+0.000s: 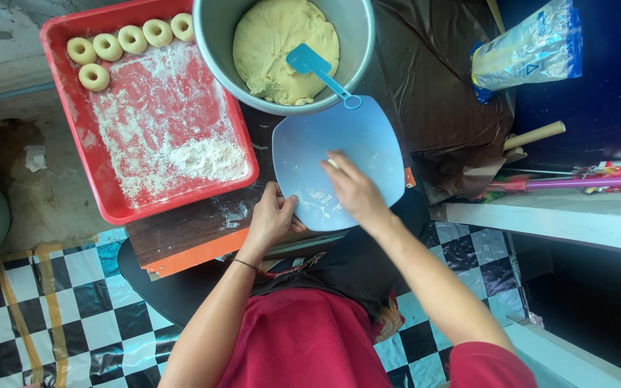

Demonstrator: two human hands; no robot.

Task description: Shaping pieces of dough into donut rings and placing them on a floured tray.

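While the head view looks straight down, a pale blue board (339, 162) lies on the dark desk (181, 230), just near of a grey bowl (217, 43). The left hand (273, 215) grips the board's near-left edge, thumb on top and fingers curled under the rim. The right hand (353, 188) rests flat on the board's dusted middle, palm down, pressing a small bit of dough (333, 164) that peeks out at the fingertips; it is not clenched.

Inside the bowl sits a big dough lump (274, 43) with a blue scraper (318, 68) stuck in it, handle pointing toward the board. To the left, touching the bowl, a red tray (95, 172) holds loose flour (195, 154) and five rings (120, 43) of dough along its far-left corner. A clear bag (533, 47) lies far right, well apart.

The board looks thin, stiff and light, likely to slide on the floured desk, so the edge grip suits it. The dough seems soft and sticky; it should be taken with floured fingertips, gently, or it will lose shape.
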